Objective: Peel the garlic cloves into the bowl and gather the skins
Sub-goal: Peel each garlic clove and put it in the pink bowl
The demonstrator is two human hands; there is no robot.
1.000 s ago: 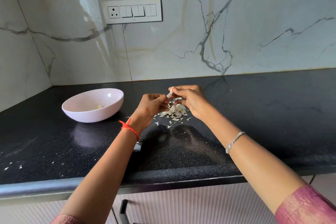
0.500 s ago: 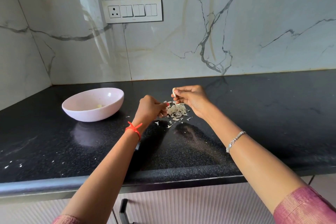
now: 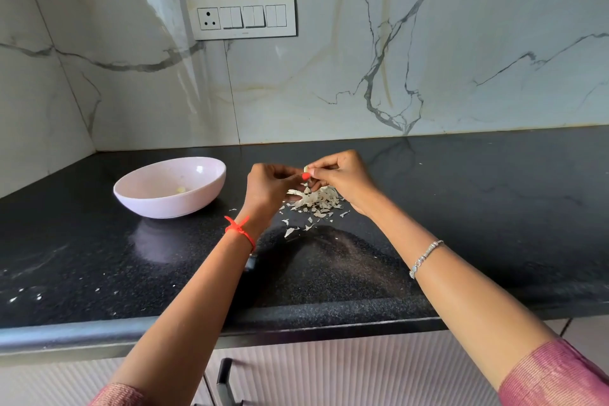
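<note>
My right hand (image 3: 342,176) pinches a small pale garlic clove (image 3: 306,169) above the black counter. My left hand (image 3: 268,188) has its fingertips curled against the same clove from the left. Directly below both hands lies a pile of dry white garlic skins (image 3: 316,201), with a few loose flakes scattered toward me. A pale pink bowl (image 3: 145,198) stands to the left of my hands, and one peeled clove (image 3: 181,189) rests inside it.
The black stone counter (image 3: 461,208) runs into a corner at the left, backed by marble wall tiles with a white switch plate (image 3: 242,16). Small white skin specks (image 3: 26,295) lie near the counter's front left edge. A drawer handle (image 3: 224,379) shows below.
My left hand dropped down to the skin pile half a second ago, then rose back up to meet the clove held in my right hand.
</note>
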